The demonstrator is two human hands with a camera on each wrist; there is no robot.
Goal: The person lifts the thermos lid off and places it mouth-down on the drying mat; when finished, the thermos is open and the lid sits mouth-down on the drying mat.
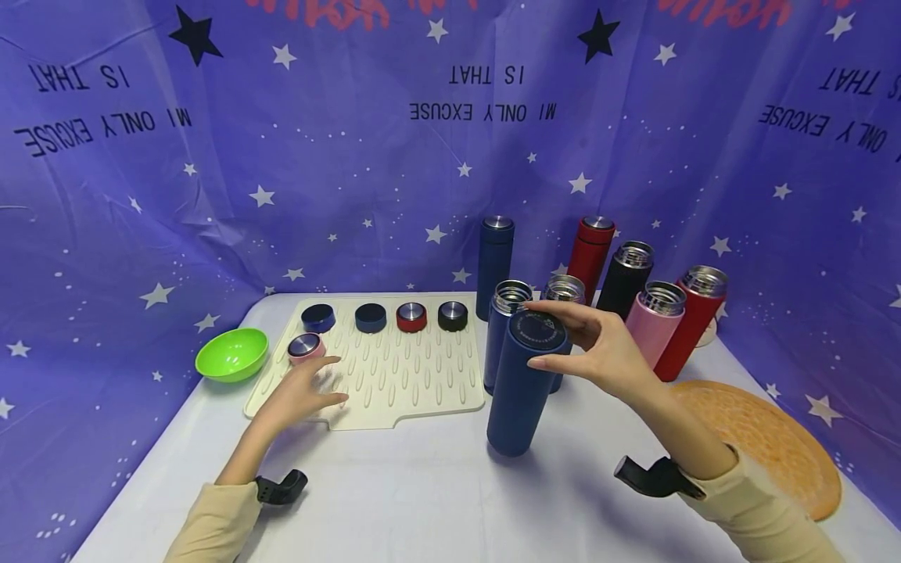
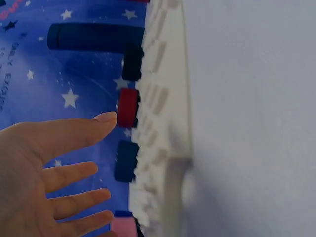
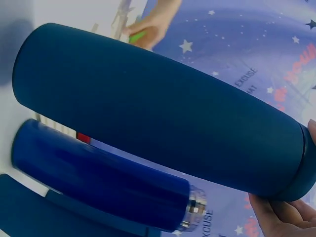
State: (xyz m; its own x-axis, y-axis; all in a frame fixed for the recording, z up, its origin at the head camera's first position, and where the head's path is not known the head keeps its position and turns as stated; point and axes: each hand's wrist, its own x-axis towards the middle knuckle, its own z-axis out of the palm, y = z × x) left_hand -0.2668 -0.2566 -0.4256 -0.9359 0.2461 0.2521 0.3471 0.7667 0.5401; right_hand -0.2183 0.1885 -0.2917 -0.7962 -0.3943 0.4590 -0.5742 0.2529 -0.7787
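Observation:
My right hand (image 1: 598, 344) grips the upper end of a dark blue thermos bottle (image 1: 519, 403), thumb on one side and fingers on the other. That end has a dark round face with printing round it. The bottle tilts slightly; whether its lower end touches the table, I cannot tell. Just behind it stand a lidless navy bottle (image 1: 498, 336) and another lidless bottle (image 1: 565, 289) with steel necks. My left hand (image 1: 299, 395) holds nothing, fingers spread and slightly bent, beside a pink lid (image 1: 306, 349) on a cream draining mat (image 1: 422, 407).
Along the mat's back lie a navy lid (image 1: 318, 317), a blue lid (image 1: 371, 317), a red lid (image 1: 411, 317) and a black lid (image 1: 453, 316). A green bowl (image 1: 232, 356) sits left. Rightward stand a lidless pink bottle (image 1: 653, 324), several others and a round woven mat (image 1: 767, 446).

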